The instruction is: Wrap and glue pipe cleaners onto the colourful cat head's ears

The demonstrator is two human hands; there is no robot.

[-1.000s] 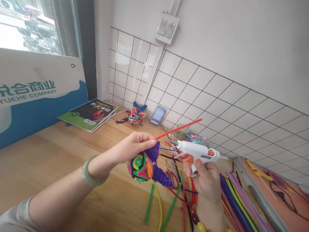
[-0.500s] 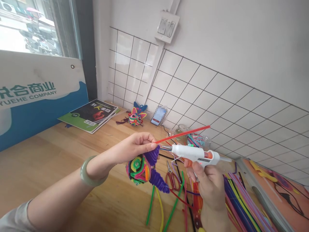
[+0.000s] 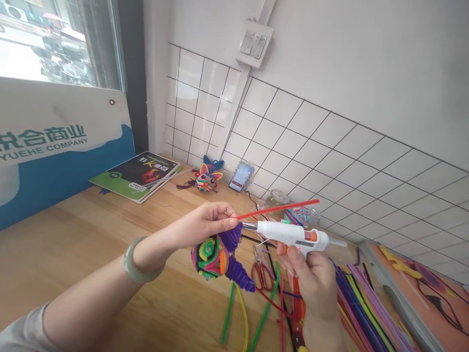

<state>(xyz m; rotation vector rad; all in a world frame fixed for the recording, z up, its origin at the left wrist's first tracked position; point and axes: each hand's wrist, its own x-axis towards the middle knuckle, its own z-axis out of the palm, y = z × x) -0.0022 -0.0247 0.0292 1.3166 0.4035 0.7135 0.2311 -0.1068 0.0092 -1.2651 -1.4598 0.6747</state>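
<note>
A round, many-coloured pipe-cleaner figure (image 3: 209,256) with two purple pointed parts hangs from my left hand (image 3: 214,220), whose thumb and fingers are closed at its upper purple part (image 3: 230,239). The same fingers pinch one end of a red pipe cleaner (image 3: 282,208), which sticks out to the right. My right hand (image 3: 311,274) is wrapped around the handle of a white hot glue gun (image 3: 289,233) with an orange inner part. The gun's metal nozzle points left, close to my left fingertips and the purple part. Whether the tip touches is hard to make out.
Red-handled scissors (image 3: 262,275) and loose pipe cleaners (image 3: 264,313) lie below the hands. A bundle of coloured pipe cleaners (image 3: 370,303) is at the right. Behind stand a finished-looking figure (image 3: 205,182), a phone (image 3: 242,176) and a glass jar (image 3: 277,197); books (image 3: 142,173) lie left.
The glue gun has moved slightly left, its nozzle now nearer my left fingertips. The free end of the red pipe cleaner has dipped a little. My left hand is nearly still.
</note>
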